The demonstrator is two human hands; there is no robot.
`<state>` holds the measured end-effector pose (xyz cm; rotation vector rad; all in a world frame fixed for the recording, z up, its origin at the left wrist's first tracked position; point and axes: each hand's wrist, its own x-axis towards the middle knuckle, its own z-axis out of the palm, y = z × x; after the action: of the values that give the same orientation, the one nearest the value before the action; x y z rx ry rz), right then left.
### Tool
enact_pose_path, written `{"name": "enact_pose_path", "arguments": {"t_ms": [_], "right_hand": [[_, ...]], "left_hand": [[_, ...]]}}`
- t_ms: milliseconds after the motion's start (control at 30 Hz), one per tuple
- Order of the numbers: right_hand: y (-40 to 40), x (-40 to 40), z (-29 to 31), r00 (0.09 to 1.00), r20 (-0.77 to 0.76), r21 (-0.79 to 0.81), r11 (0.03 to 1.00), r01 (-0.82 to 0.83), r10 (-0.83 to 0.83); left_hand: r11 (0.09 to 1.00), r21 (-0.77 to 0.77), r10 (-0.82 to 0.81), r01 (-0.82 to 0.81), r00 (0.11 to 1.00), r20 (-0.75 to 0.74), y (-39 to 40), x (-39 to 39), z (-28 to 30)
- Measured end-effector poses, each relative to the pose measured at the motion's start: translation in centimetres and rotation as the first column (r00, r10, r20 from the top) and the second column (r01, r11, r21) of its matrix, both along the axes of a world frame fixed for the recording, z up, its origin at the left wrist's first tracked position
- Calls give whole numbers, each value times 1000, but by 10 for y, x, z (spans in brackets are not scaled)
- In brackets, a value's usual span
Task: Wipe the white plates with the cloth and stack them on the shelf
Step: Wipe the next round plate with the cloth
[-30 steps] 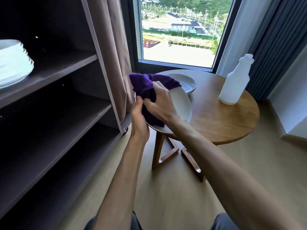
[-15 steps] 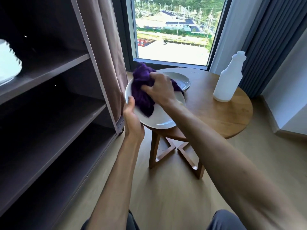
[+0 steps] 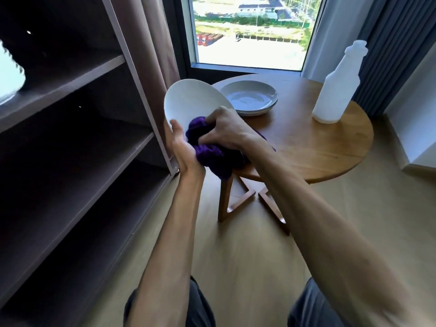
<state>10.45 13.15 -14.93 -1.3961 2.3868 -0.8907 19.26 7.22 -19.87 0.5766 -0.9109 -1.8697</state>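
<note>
Beside the shelf (image 3: 89, 147), left hand (image 3: 181, 147) grips tilted plate (image 3: 191, 100), face upward-right; right hand (image 3: 226, 128) clutches cloth (image 3: 212, 154).

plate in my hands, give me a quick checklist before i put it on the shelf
1. Left hand holds the plate by its rim: ok.
2. Right hand with purple cloth off the plate: not ok, cloth rests on its lower edge.
3. Plate wiped clean: cannot tell.
4. Room on the shelf beside the white stack: ok.
5. Table plates sit steady: ok.
</note>
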Motion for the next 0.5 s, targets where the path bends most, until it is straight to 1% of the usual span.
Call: {"name": "enact_pose_path", "arguments": {"t_ms": [33,100,167,233,300,367,433,500], "right_hand": [[-6,4,3,999,14,-79,996,-29,30],[-22,8,2,999,37,-233,972,6,3],[-37,7,-2,994,48,-332,937,110,-100],[-46,-1,-1,971,49,-379,895,234,-234],[-49,-17,0,923,13,-372,855,362,-385],[-42,-32,-5,869,-9,-330,822,464,-494],[-27,-37,-13,829,-55,-268,808,524,-556],[-12,-32,-26,811,-124,-174,817,549,-571]], "left_hand": [[1000,-26,-16,17,1000,19,0,-1,-3],[995,-101,-5,14,996,87,3,-1,-9],[988,-151,-5,20,995,97,8,0,-7],[986,-166,-14,30,995,99,12,-2,-5],[983,-182,-14,34,994,111,14,-3,-5],[977,-211,11,18,991,137,12,-3,-7],[966,-258,53,-13,987,150,9,-2,-10],[955,-290,103,-58,985,141,6,-4,-12]]}}
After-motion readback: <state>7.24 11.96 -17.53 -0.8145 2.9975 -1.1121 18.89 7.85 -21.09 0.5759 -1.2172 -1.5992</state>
